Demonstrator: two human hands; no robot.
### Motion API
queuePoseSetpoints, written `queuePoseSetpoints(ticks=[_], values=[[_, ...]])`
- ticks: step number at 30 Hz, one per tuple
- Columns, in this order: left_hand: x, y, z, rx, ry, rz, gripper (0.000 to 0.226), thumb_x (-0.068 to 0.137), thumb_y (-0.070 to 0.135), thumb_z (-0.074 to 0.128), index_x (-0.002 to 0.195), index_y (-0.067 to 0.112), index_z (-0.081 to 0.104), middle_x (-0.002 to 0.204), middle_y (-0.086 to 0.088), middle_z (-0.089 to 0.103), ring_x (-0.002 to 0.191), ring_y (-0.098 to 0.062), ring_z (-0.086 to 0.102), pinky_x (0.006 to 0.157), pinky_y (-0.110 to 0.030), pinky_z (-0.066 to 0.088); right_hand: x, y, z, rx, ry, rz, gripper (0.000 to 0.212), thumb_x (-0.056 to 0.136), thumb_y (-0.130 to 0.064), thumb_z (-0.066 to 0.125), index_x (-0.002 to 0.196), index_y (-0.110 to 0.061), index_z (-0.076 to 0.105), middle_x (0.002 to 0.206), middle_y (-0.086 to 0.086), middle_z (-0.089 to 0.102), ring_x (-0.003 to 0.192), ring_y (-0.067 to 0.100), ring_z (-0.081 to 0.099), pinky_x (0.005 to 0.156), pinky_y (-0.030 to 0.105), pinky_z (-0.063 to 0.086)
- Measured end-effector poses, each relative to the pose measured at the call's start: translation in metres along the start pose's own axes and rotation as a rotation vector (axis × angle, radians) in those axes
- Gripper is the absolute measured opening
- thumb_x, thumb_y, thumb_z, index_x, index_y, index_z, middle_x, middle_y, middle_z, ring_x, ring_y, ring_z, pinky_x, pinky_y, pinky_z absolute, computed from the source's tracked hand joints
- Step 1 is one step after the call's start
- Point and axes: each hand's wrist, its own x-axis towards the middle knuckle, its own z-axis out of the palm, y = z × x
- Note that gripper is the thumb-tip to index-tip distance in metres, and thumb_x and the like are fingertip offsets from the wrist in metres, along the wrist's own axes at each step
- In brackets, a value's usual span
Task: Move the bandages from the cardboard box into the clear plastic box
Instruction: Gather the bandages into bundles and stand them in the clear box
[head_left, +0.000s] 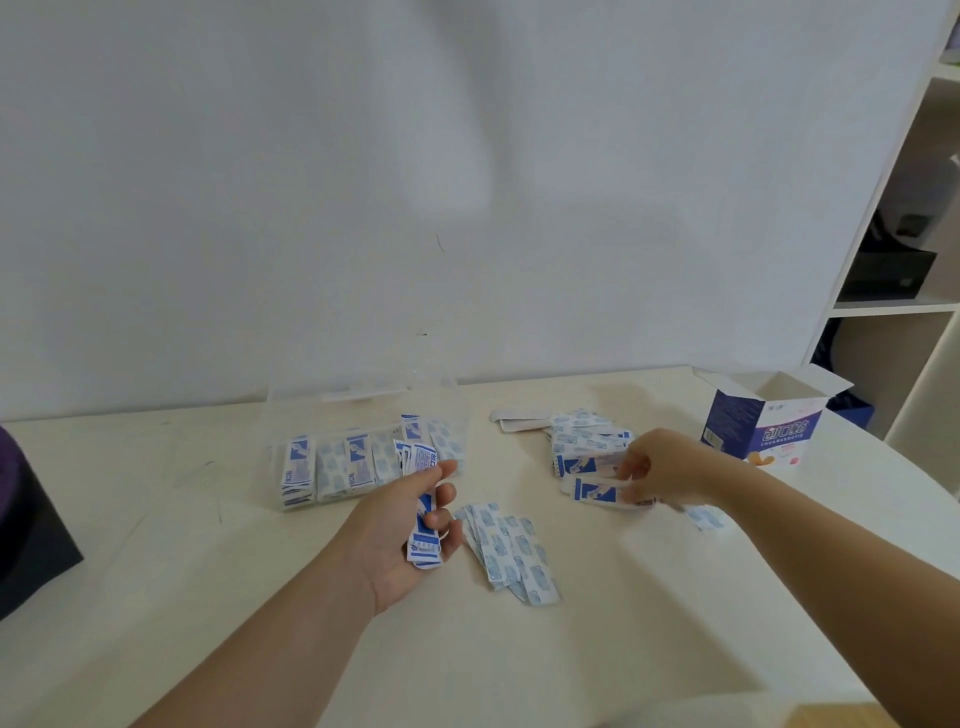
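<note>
The clear plastic box stands open at the table's back left, with several upright blue-and-white bandages inside. My left hand is just in front of its right end, shut on a stack of bandages. My right hand rests on a loose pile of bandages to the right, fingers closed on a few at the pile's front edge. A smaller fan of bandages lies between my hands. The cardboard box, purple and white, stands open at the far right.
A dark object sits at the table's left edge. White shelving rises at the right behind the cardboard box. One stray bandage lies under my right wrist. The white wall runs directly behind the table.
</note>
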Motion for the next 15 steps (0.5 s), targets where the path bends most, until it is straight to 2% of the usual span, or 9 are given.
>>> queuePoseSetpoints(ticks=[2, 4, 5, 6, 9, 11, 13, 15], values=[[-0.001, -0.002, 0.003, -0.025, -0.038, 0.007, 0.014, 0.087, 0.021, 0.06, 0.096, 0.011, 0.062, 0.057, 0.003, 0.049, 0.036, -0.006, 0.033, 0.042, -0.018, 0.041, -0.004, -0.007, -0.004, 0.313, 0.041, -0.053, 0.006, 0.081, -0.014, 0.07, 0.078, -0.015, 0.064, 0.07, -0.001, 0.067, 0.056, 0.004, 0.057, 0.06, 0.017, 0.048], [-0.004, -0.005, 0.008, -0.022, -0.092, 0.029, 0.033, 0.069, 0.027, 0.07, 0.097, 0.012, 0.06, 0.059, 0.004, 0.047, 0.038, -0.006, 0.031, 0.04, -0.018, 0.038, -0.015, -0.027, -0.007, 0.824, -0.003, -0.076, 0.008, 0.081, -0.008, 0.071, 0.083, -0.007, 0.063, 0.069, 0.006, 0.066, 0.06, 0.01, 0.063, 0.072, 0.026, 0.055], [-0.006, -0.007, 0.011, -0.011, -0.114, 0.043, 0.04, 0.063, 0.029, 0.072, 0.098, 0.013, 0.06, 0.061, 0.005, 0.045, 0.039, -0.006, 0.03, 0.039, -0.018, 0.037, -0.021, -0.04, -0.006, 0.985, -0.031, -0.098, 0.011, 0.08, -0.007, 0.071, 0.085, -0.005, 0.062, 0.068, 0.007, 0.065, 0.061, 0.012, 0.063, 0.073, 0.029, 0.054], [-0.007, -0.009, 0.014, -0.001, -0.131, 0.055, 0.042, 0.06, 0.03, 0.073, 0.097, 0.014, 0.06, 0.062, 0.005, 0.044, 0.04, -0.006, 0.029, 0.04, -0.018, 0.036, -0.027, -0.053, -0.002, 1.034, -0.049, -0.13, 0.013, 0.08, -0.008, 0.072, 0.086, -0.006, 0.061, 0.067, 0.005, 0.064, 0.06, 0.013, 0.062, 0.069, 0.028, 0.053], [-0.013, -0.012, 0.02, -0.023, -0.133, 0.063, 0.028, 0.067, 0.03, 0.072, 0.088, 0.014, 0.064, 0.063, 0.002, 0.042, 0.041, -0.006, 0.03, 0.039, -0.017, 0.036, -0.042, -0.089, 0.022, 0.939, -0.079, -0.225, 0.017, 0.079, -0.018, 0.075, 0.079, -0.016, 0.058, 0.063, -0.004, 0.064, 0.055, 0.007, 0.056, 0.052, 0.016, 0.039], [-0.013, -0.013, 0.02, -0.012, -0.097, 0.066, 0.019, 0.081, 0.028, 0.064, 0.093, 0.012, 0.067, 0.058, 0.001, 0.039, 0.037, -0.005, 0.032, 0.037, -0.017, 0.037, -0.045, -0.099, 0.032, 0.888, -0.095, -0.256, 0.017, 0.08, -0.024, 0.073, 0.076, -0.019, 0.057, 0.062, -0.008, 0.064, 0.052, 0.003, 0.054, 0.047, 0.011, 0.036], [-0.012, -0.01, 0.018, 0.007, -0.036, 0.081, 0.017, 0.092, 0.023, 0.054, 0.089, 0.014, 0.068, 0.058, 0.0, 0.041, 0.036, -0.004, 0.032, 0.037, -0.016, 0.035, -0.039, -0.094, 0.031, 0.779, -0.037, -0.27, 0.014, 0.082, -0.03, 0.07, 0.076, -0.021, 0.061, 0.066, -0.009, 0.067, 0.055, 0.0, 0.057, 0.052, 0.012, 0.038], [-0.01, -0.008, 0.014, -0.041, 0.01, 0.074, 0.021, 0.095, 0.02, 0.049, 0.085, 0.013, 0.066, 0.068, -0.001, 0.057, 0.036, -0.004, 0.034, 0.037, -0.015, 0.035, -0.025, -0.07, 0.024, 0.457, 0.145, -0.238, 0.011, 0.085, -0.029, 0.066, 0.082, -0.019, 0.067, 0.073, -0.01, 0.066, 0.063, -0.003, 0.059, 0.061, 0.015, 0.041]])
